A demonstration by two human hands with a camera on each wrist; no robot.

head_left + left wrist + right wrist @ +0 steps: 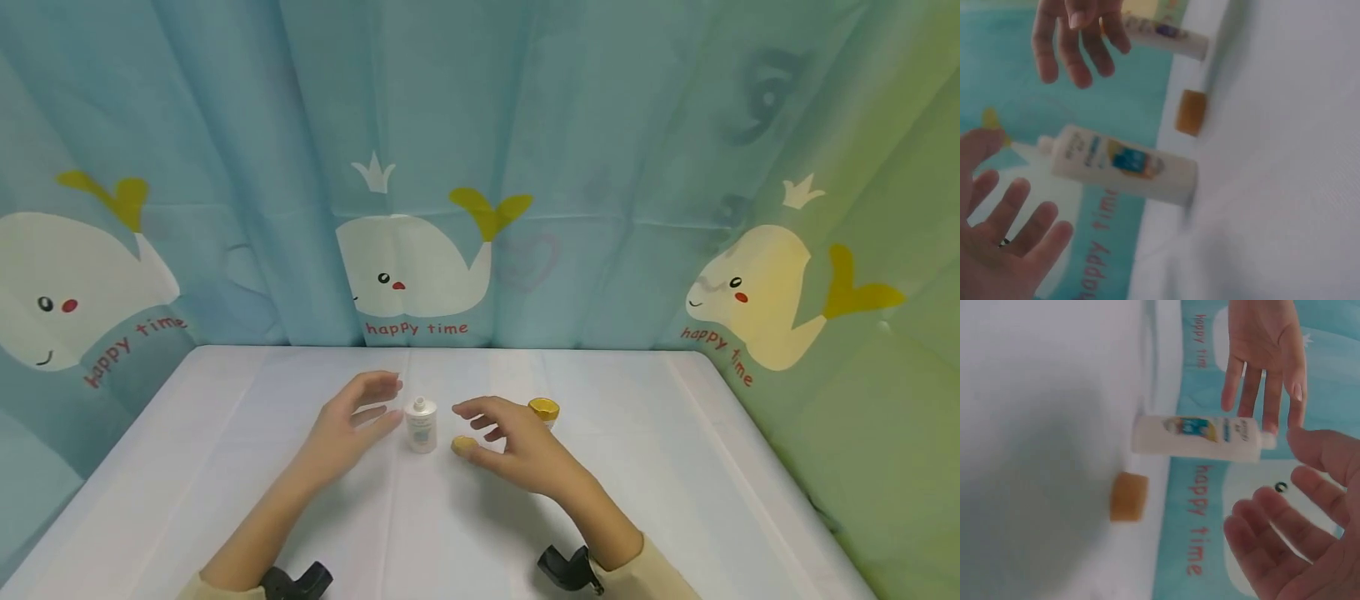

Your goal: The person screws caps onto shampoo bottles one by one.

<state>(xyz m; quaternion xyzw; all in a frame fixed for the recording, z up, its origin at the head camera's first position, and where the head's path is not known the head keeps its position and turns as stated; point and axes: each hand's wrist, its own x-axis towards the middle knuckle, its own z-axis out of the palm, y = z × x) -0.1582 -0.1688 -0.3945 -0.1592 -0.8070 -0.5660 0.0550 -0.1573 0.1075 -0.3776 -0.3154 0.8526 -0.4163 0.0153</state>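
Note:
A white bottle (422, 432) with a blue and yellow label stands upright on the white table, its narrow nozzle uncovered. Just left of it is my left hand (347, 433), fingers spread and slightly bent, holding nothing. My right hand (521, 442) hovers to the right of the bottle with relaxed, parted fingers. Beneath its thumb in the head view is a gold cap (463, 445); the right wrist view shows this cap (1129, 497) resting on the table, apart from the fingers. Behind the right hand stands a second white bottle (1172, 39), partly hidden, with a gold top (544, 408).
The white table (645, 483) ends at a blue-green curtain (585, 150) printed with whales. Black wrist mounts (567, 569) sit on both forearms.

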